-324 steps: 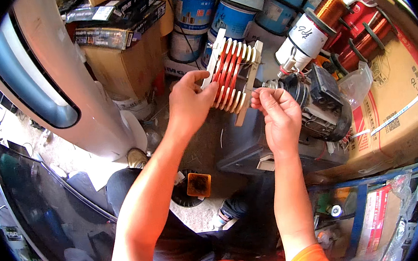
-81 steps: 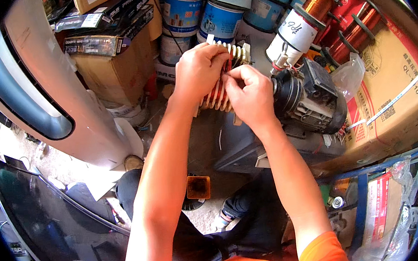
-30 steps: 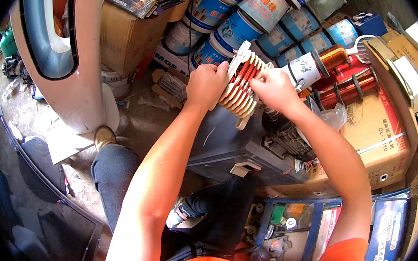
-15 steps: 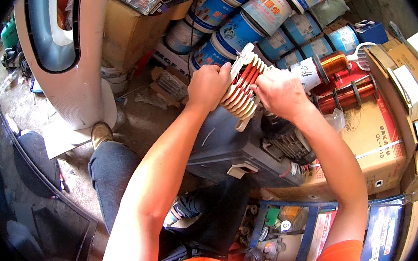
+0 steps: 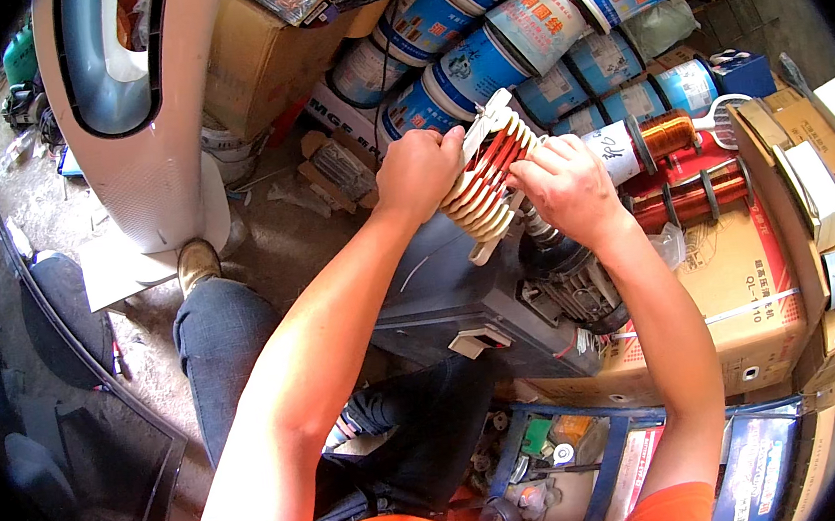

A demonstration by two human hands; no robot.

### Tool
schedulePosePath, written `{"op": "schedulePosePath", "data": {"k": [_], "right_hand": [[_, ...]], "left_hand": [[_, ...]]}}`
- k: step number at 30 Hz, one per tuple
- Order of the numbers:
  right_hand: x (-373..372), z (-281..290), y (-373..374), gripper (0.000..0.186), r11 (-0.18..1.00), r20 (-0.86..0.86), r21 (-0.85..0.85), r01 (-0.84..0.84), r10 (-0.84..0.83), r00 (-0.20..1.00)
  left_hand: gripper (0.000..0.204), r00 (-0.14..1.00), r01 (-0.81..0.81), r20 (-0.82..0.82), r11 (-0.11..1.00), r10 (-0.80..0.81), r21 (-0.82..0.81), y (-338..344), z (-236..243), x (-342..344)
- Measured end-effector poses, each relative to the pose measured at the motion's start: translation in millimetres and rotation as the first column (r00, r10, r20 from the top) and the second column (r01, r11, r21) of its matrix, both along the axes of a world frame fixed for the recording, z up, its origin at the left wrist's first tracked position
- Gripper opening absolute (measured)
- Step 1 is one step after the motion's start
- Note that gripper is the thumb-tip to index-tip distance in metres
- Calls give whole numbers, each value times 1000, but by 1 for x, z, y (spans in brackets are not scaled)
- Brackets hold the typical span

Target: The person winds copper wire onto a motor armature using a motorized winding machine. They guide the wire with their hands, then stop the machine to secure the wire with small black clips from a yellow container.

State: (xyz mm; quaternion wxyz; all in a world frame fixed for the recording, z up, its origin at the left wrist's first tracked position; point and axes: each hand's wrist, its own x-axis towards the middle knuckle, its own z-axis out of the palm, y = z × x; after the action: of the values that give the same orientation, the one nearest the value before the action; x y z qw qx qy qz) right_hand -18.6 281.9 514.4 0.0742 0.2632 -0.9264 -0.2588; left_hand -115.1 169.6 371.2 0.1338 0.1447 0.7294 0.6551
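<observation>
A cream-coloured ribbed coil winding former [image 5: 482, 218] stands tilted in front of me, with red-brown copper wire [image 5: 498, 160] lying in its slots. My left hand [image 5: 419, 174] is closed on the former's left side, thumb near the top end plate. On the other side, my right hand [image 5: 572, 191] has its fingers curled in a pinch against the wire and rib edges. What sits between those fingertips is hidden. Just below the right hand, a dark electric motor [image 5: 581, 290] with a metal shaft rests beside a grey metal cabinet [image 5: 430, 289].
Blue and white buckets [image 5: 479, 64] are stacked at the back. Copper wire spools [image 5: 698, 193] lie on a cardboard box [image 5: 733, 300] to the right. A tall pale floor unit [image 5: 143, 176] stands left. Below is a blue-edged tray [image 5: 609, 473] with small parts.
My right hand has shifted slightly right and down along the former's edge, and some of the metal shaft now shows beneath it. My left hand keeps its hold. The whole view has moved a little.
</observation>
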Motion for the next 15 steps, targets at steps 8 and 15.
{"op": "schedulePosePath", "data": {"k": [8, 15], "right_hand": [[5, -9, -10, 28, 561, 158, -455, 691, -713, 683], [6, -19, -7, 11, 945, -68, -234, 230, -252, 965]], "left_hand": [[48, 1000, -13, -13, 1000, 13, 10, -1, -2, 1], [48, 1000, -15, 9, 1000, 15, 3, 1, -1, 0]]}}
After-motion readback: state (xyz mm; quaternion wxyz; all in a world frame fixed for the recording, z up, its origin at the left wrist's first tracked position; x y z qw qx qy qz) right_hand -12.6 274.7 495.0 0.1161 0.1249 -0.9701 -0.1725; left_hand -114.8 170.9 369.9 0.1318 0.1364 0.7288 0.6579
